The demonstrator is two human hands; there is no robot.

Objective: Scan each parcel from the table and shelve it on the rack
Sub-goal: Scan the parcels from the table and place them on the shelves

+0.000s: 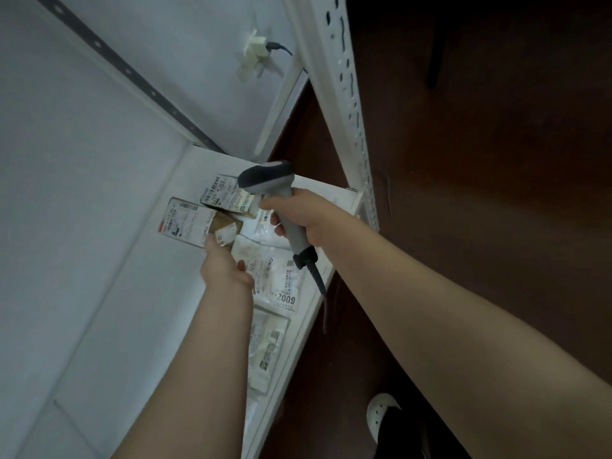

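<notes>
Pale grey plastic handheld scanner [265, 178], charcoal head and cord boot. Left of scanner: brown cardboard parcel [185, 220], white label, black barcode stripes. Below scanner: white plastic mailer bag [281, 283], black "2009" print. Right of scanner: dark reddish-brown floor [463, 160].

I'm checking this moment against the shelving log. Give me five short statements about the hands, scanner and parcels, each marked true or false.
1. The right hand grips the scanner. True.
2. The scanner is cordless. False: a dark cable leaves its handle.
3. Labelled parcels lie on the rack shelf. True.
4. The white bag near the left hand reads 3007. False: it reads 2009.
5. The left hand hangs away from the shelf. False: it reaches a small brown parcel there.
</notes>
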